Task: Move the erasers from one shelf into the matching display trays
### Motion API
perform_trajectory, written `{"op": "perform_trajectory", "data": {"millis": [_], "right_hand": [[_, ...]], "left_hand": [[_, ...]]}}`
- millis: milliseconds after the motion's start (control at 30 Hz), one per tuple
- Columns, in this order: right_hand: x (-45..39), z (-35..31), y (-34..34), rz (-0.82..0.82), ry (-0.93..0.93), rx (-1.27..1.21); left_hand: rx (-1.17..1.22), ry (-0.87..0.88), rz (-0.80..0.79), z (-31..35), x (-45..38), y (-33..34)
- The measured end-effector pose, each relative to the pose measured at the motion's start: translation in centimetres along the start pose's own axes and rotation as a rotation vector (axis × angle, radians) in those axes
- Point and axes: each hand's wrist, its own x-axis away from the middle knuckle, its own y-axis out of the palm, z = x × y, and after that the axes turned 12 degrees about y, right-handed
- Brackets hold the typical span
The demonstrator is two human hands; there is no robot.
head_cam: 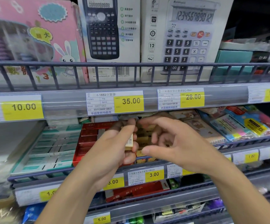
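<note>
My left hand (113, 147) grips a small cream eraser (129, 142) with a barcode label, thumb and fingers curled round it. My right hand (168, 139) hovers just to its right with fingers loosely spread and curved, holding nothing that I can make out. Both hands are over a yellow display tray (144, 139) of erasers on the middle shelf. A red display tray (87, 139) of erasers sits left of it, and a teal-and-white tray (50, 149) lies further left. The picture is blurred around the hands.
A wire shelf rail (131, 64) fronts calculator boxes (110, 38) on the upper shelf. Price tags (131, 101) line the shelf edges. Colourful packets (244, 125) lie to the right on the middle shelf. Lower shelves hold more red boxes (135, 191).
</note>
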Motion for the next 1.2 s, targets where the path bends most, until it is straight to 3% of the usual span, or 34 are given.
{"op": "perform_trajectory", "data": {"millis": [267,333,500,700,833,1067,1200], "right_hand": [[-0.4,0.0,3.3,0.246,-0.146,0.088],[-0.4,0.4,3.6,0.264,-0.163,-0.023],[-0.5,1.2,4.0,0.075,-0.161,-0.626],[-0.7,1.6,5.0,0.172,-0.050,-0.750],[-0.7,1.4,5.0,0.147,-0.006,-0.846],[-0.6,1.4,4.8,0.140,0.027,-0.848],[0.0,1.6,3.6,0.150,-0.013,-0.638]], "left_hand": [[0.100,0.007,-0.192,-0.3,0.4,0.3],[0.168,-0.005,-0.165,-0.4,0.5,-0.1],[0.151,-0.030,-0.170,-0.2,0.9,-1.4],[-0.059,-0.024,-0.091,0.3,1.2,-0.9],[-0.113,-0.015,-0.072,0.2,1.2,-0.6],[-0.135,0.026,0.004,0.1,0.8,-1.1],[-0.155,0.036,0.006,0.5,0.7,-1.1]]}}
